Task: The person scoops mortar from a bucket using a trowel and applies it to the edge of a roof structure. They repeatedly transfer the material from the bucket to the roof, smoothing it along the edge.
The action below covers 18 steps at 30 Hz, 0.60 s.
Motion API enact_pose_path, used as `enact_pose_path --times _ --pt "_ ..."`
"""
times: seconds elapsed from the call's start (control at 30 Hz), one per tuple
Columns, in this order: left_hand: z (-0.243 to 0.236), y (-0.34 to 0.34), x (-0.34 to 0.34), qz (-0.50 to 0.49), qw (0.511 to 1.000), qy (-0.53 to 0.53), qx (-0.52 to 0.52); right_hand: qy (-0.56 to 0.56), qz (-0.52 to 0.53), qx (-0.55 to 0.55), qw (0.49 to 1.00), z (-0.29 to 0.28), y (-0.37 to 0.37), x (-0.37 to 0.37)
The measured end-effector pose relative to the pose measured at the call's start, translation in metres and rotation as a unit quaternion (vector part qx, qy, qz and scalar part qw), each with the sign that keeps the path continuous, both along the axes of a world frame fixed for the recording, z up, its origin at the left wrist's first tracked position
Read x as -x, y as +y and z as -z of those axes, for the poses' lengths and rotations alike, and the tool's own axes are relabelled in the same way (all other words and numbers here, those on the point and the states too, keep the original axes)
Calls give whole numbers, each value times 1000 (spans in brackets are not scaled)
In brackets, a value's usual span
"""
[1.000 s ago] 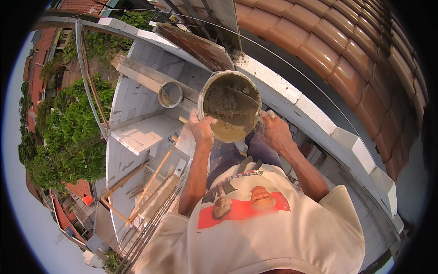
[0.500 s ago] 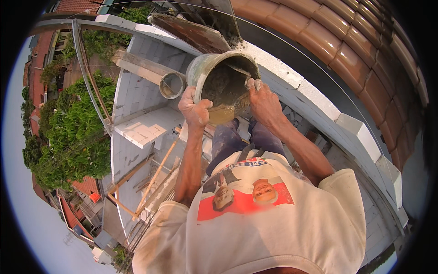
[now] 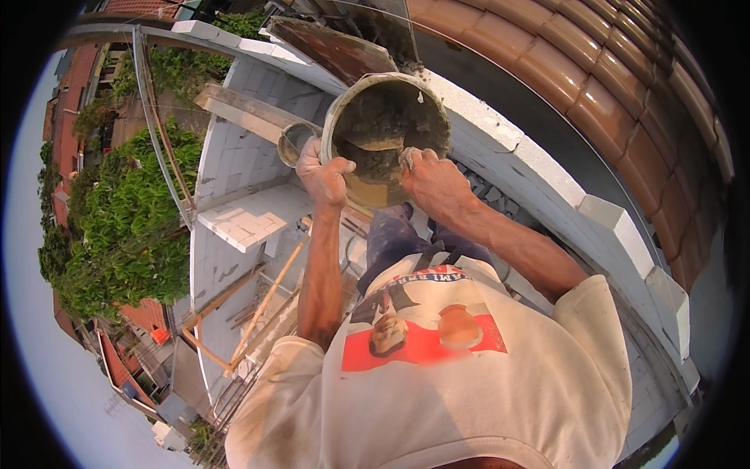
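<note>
A large pale bucket (image 3: 339, 114) of wet grey mortar (image 3: 373, 104) is tilted toward me below the dark board. My left hand (image 3: 326, 175) is closed on the bucket's left rim, thumb turned inward. My right hand (image 3: 430, 181) reaches over the bucket's lower right part, fingers curled on something hidden in the mortar. A blade-like piece (image 3: 373, 143) shows in the mortar left of those fingers. A smaller bucket (image 3: 290, 142) sits behind my left hand on a plank (image 3: 242, 109).
A white block wall top (image 3: 539, 160) runs down the right, beside a brown tiled roof (image 3: 547, 47). Stained boards (image 3: 328, 45) stand beyond the bucket. Below lie a block ledge (image 3: 234, 223), timber poles (image 3: 258, 320) and a long drop toward trees (image 3: 125, 234) and rooftops at the left.
The large bucket rose and tilted, then turned its mouth back up toward me. My right hand left the right rim and moved left into the bucket's mouth. My left hand rose slightly with the rim.
</note>
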<state>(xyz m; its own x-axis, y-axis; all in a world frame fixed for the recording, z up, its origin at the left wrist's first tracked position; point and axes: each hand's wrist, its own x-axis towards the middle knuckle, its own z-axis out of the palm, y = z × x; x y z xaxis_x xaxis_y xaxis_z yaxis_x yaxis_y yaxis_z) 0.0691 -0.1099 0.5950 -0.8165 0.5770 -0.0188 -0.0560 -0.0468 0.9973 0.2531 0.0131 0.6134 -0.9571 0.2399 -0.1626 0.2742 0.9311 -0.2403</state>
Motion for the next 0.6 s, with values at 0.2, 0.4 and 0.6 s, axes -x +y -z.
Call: enact_pose_path --times 0.2,0.4,0.6 --pt "-8 0 -21 -44 993 79 75 19 100 10 995 -4 12 -9" --pt "-29 5 -43 -44 987 148 35 -38 140 39 989 -4 4 -2" --pt "-44 -9 -35 64 979 193 16 -37 91 242 965 -11 30 -22"
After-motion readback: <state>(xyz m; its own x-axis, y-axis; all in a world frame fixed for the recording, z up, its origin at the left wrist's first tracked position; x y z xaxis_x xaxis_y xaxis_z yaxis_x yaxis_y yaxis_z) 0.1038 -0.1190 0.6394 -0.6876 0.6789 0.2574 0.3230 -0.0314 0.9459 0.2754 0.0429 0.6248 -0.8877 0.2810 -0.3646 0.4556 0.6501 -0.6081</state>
